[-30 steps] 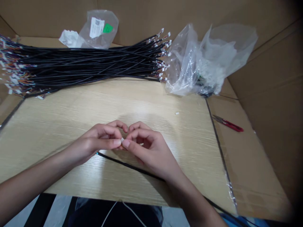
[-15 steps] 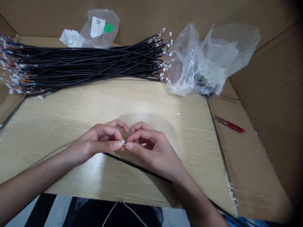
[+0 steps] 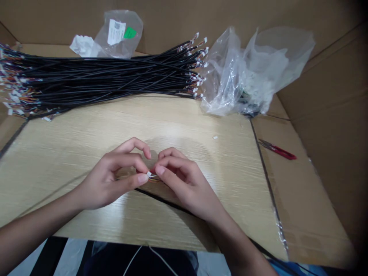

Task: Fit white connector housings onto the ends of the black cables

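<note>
Between thumb and forefinger, my left hand (image 3: pixel 120 170) pinches a small white connector (image 3: pixel 148 174). Thin coloured wires (image 3: pixel 154 179) run from it towards my right hand (image 3: pixel 184 178), whose thumb and forefinger are pressed together on them. A black cable (image 3: pixel 163 201) passes beneath the right hand and forearm, off to the lower right. Both hands are just above the middle of the pale wooden table (image 3: pixel 94 134). The remaining fingers of each hand are curled and hold nothing I can see.
A thick bundle of black cables (image 3: pixel 115 78) with white connectors lies across the back. To its right slumps a clear plastic bag (image 3: pixel 227 84) of small white parts. Red-handled snips (image 3: pixel 278 149) rest on cardboard at the right. A tiny white piece (image 3: pixel 215 137) lies on the table.
My fingertips have moved slightly apart, so more of the coloured wires shows between them. The left hand has opened its upper fingers a little and shifted slightly left.
</note>
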